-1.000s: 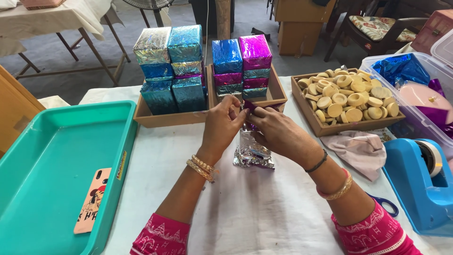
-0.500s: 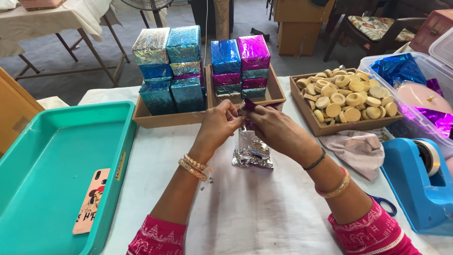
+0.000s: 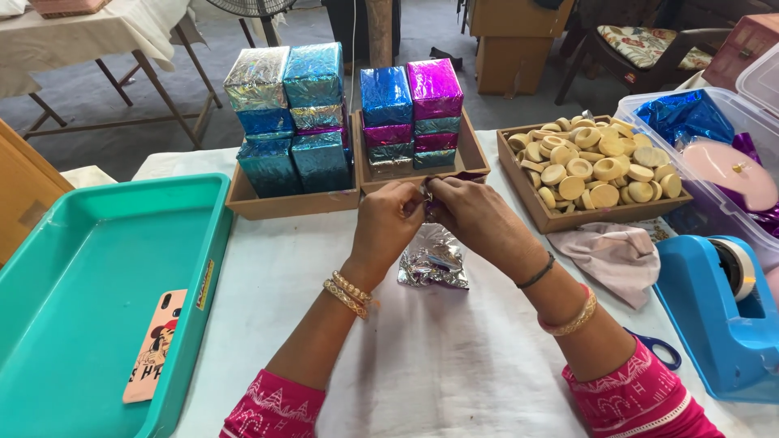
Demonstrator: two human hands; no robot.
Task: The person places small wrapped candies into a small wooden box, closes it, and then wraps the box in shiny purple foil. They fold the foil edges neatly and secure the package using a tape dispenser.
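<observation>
White table | left hand, right hand pinch foil-wrapped piece

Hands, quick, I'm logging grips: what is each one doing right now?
Left hand: closed, fingers pinching the top of the silver foil wrapper.
Right hand: closed, pinching the same foil wrapper beside the left.

Both my forearms reach forward and angle inward until my hands meet. My left hand curls with its back up, fingertips pinched together. My right hand faces it, knuckles raised, fingers pressing against the left's fingertips.
</observation>
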